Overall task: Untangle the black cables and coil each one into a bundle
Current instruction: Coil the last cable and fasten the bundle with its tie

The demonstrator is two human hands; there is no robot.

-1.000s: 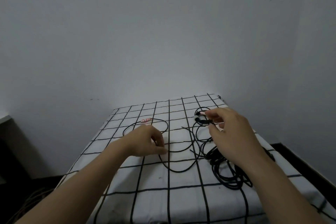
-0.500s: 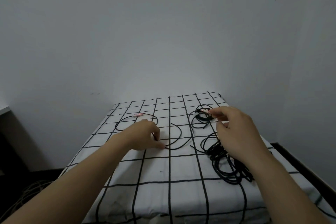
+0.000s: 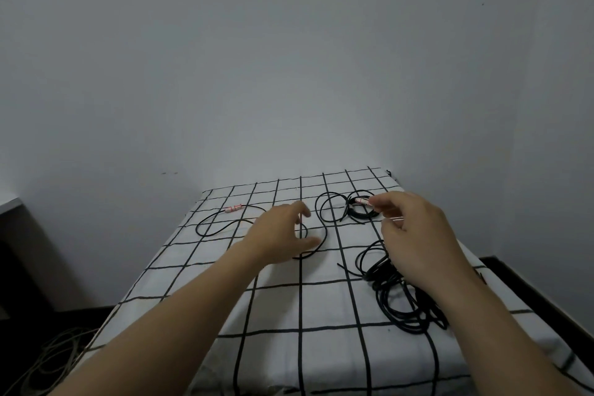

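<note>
The plug (image 3: 361, 201) is pinched by the right hand (image 3: 418, 235); the left hand (image 3: 281, 235) is held spread, empty, above the cable (image 3: 326, 235) on the surface (image 3: 273, 315). If yanked, loops could be cinched into the pile (image 3: 382, 273).

Two hands, the left hand (image 3: 283, 235) and the right hand (image 3: 418, 235). Two pink-banded plugs: the left plug (image 3: 232, 209) near the checked table's (image 3: 321, 331) far left corner, and the right plug (image 3: 361, 201) near its far right corner. There are three gatherings of black cable: a loose strand (image 3: 209, 225), a small coil (image 3: 361, 217) and a tangled heap (image 3: 398, 299). How many separate cables these make cannot be told.
</note>
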